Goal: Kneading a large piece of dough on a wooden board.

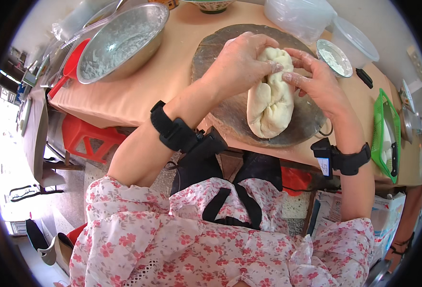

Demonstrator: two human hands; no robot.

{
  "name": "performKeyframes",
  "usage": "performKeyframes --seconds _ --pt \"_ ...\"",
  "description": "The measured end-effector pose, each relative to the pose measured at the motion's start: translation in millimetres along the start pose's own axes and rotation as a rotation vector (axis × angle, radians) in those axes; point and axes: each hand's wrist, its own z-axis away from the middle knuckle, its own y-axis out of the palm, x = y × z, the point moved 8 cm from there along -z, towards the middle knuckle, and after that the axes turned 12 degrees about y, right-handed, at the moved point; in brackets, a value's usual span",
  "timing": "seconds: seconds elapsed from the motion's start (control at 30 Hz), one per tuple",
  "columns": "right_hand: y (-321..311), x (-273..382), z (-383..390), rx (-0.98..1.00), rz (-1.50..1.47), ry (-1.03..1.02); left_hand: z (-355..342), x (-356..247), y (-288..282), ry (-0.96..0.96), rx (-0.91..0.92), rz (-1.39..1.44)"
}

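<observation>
A tan-topped table [182, 55] carries a metal bowl [149, 52] at the far left, a round board [225, 117] in the middle, and a green basket [378, 126] at the near right.

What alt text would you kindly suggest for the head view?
A person's left hand and right hand grasp the far end of long, folded dough on a round board, with a metal bowl to the left.

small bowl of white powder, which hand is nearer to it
Right. The right hand is at the dough's right side, close by to the small bowl's left; the left hand is farther off, at the dough's left side.
</observation>
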Motion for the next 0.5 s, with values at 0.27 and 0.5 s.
performKeyframes --seconds 0.27,0.5 --pt "-1 18 49 -0.2 0.26 -0.31 47 -65 7 0.609 -0.208 -0.328" --pt "26 16 86 -0.555 0.718 -0.766 90 -66 20 0.628 -0.137 -0.404"
